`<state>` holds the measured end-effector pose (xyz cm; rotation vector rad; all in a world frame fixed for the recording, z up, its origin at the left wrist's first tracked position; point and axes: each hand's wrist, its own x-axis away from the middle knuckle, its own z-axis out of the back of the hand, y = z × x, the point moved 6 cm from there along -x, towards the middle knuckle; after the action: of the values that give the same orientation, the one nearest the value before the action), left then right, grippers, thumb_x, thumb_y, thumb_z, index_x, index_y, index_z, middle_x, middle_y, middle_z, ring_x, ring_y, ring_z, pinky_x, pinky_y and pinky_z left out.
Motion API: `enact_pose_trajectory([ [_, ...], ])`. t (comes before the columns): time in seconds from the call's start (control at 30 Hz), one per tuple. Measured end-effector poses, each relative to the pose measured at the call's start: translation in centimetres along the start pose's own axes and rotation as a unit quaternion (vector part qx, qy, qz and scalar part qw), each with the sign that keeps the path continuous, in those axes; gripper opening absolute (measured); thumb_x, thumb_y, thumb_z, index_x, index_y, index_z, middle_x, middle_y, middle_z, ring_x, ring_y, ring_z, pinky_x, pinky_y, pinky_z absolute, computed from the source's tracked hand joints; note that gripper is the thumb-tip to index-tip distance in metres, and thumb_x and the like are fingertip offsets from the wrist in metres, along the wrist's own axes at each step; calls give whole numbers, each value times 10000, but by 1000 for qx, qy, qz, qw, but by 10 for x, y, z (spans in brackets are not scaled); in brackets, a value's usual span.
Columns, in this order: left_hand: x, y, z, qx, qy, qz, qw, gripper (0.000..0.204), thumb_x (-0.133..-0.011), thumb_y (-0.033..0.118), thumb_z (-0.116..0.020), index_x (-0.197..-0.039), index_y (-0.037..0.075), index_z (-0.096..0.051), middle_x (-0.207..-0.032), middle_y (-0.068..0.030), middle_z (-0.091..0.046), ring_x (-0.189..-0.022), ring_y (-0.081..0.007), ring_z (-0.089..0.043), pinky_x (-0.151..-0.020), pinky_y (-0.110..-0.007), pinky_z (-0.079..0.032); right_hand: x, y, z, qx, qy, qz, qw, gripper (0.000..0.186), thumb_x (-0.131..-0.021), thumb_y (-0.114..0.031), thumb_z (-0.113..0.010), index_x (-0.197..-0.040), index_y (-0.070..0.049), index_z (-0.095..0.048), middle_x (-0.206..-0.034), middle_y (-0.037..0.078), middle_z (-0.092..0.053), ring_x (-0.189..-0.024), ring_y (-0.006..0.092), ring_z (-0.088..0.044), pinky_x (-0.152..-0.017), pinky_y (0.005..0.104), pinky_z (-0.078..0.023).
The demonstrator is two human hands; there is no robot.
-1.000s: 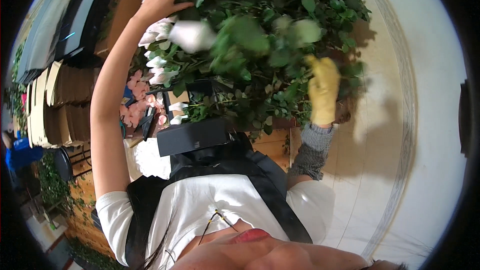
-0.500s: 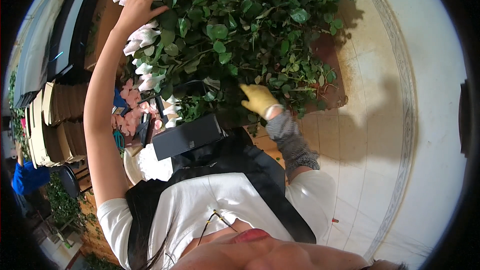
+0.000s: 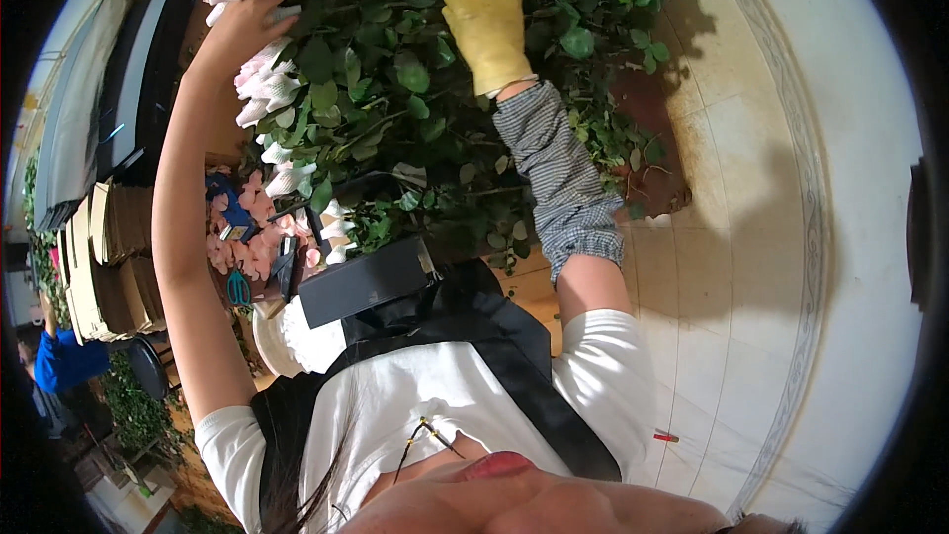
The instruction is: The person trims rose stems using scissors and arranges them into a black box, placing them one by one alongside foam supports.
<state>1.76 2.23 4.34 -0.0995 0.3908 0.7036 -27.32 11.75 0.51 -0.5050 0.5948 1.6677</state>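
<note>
1. Pale tiled floor (image 3: 712,287) down the right side, sun on it, next to a reddish-brown surface (image 3: 657,138) piled with leafy stuff.
2. Right hand (image 3: 486,38), yellow glove: it's over the leaves, fingers look bent, but can't tell if they're pinching a stem.
3. Left hand (image 3: 240,35), bare, is up by the flower heads; fingertips partly hidden, so no clue whether it's gripping or just resting.
4. Leafy stems (image 3: 395,69) lie in a big heap under and between both hands, with mesh-wrapped flower heads (image 3: 265,89) along the left edge.
5. Nearer the body: a black box (image 3: 366,282), plus pink petals (image 3: 259,255) and teal scissors (image 3: 237,287) left of it.
6. Far left: stacked cardboard (image 3: 117,267), and someone in blue (image 3: 69,363).
</note>
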Motion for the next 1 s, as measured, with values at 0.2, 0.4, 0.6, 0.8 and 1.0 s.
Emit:
enact_pose_trajectory([
  [0.2,-10,21,0,52,-21,45,997,299,-959,294,-646,-1210,137,-688,-1097,-94,-719,-868,-335,-698,-768,-431,-558,28,45,34,-22,149,-87,985,229,-856,-113,-694,-1084,-94,-678,-845,79,-700,-816,267,-670,-906,407,-517],
  [0.4,-9,14,-4,3,48,19,999,319,-958,326,-645,-1137,69,-704,-980,-152,-722,-798,-357,-686,-718,-436,-547,84,20,25,-81,89,-103,987,323,-875,-121,-658,-1187,-46,-620,-1036,123,-679,-989,289,-624,-1000,449,-460],
  [0.6,-12,16,-12,19,4,73,997,295,-977,298,-632,-1105,39,-692,-918,-157,-704,-706,-328,-672,-651,-429,-531,79,38,-18,-24,20,-70,997,291,-759,-84,-651,-1046,-62,-693,-807,128,-667,-863,301,-631,-935,449,-461],
  [0.8,0,-17,-30,-20,27,13,999,303,-976,299,-631,-1141,53,-694,-974,-149,-725,-802,-315,-697,-681,-428,-561,89,70,93,28,128,-132,983,399,-614,116,-603,-954,-59,-716,-933,112,-686,-881,320,-628,-776,462,-514],
  [1.0,-3,14,-14,28,41,62,997,346,-931,353,-662,-979,15,-721,-826,-184,-691,-775,-356,-658,-712,-454,-518,158,90,105,-158,-86,-142,973,532,-713,176,-496,-1099,-91,-747,-1076,131,-738,-716,189,-684,-522,284,-526],
])
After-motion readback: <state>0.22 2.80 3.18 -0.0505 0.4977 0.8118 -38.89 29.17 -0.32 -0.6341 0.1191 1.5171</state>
